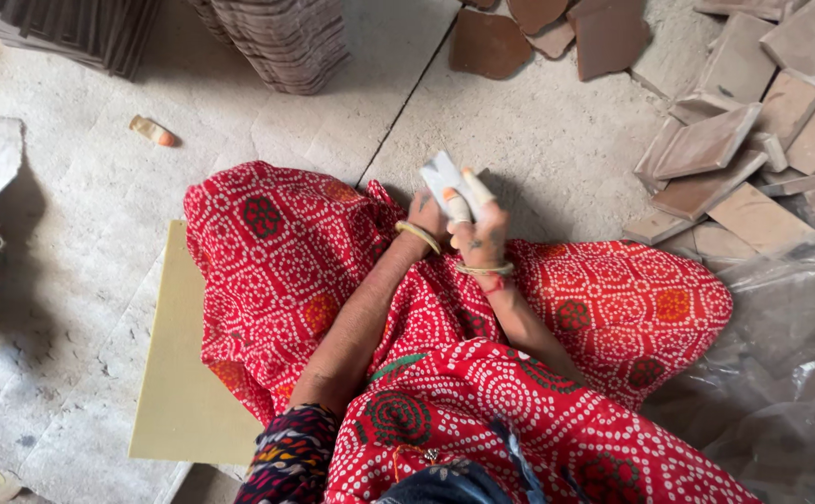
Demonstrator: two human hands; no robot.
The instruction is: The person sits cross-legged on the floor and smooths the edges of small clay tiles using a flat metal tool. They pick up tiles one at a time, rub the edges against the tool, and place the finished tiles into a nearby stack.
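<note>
Your two hands meet above your lap, just past your knees. Your right hand (478, 229) is closed around a small pale flat piece (441, 174); two of its fingers (476, 185) wear pale covers with orange tips and press on the piece's face. Your left hand (426, 215) is mostly hidden behind the right one, at its 9 o'clock. It seems to touch the lower edge of the piece, but I cannot tell if it is closed on it or only supports it.

The piece is held only by fingertips, high over the concrete floor (538, 121). If the covered fingers slip, I think it can fall and chip on the floor or slide into the folds of the red dotted cloth (286, 252). A thin edge may also cut the bare skin of the left hand.

At 2 o'clock from your hands lies a loose heap of brown tiles (744, 140); at 12 o'clock some broken brown shards (491, 42). At 10 o'clock a small orange-tipped finger cover (153, 131) lies alone. At 8 o'clock a yellow board (179, 373) lies flat under the cloth's edge.
</note>
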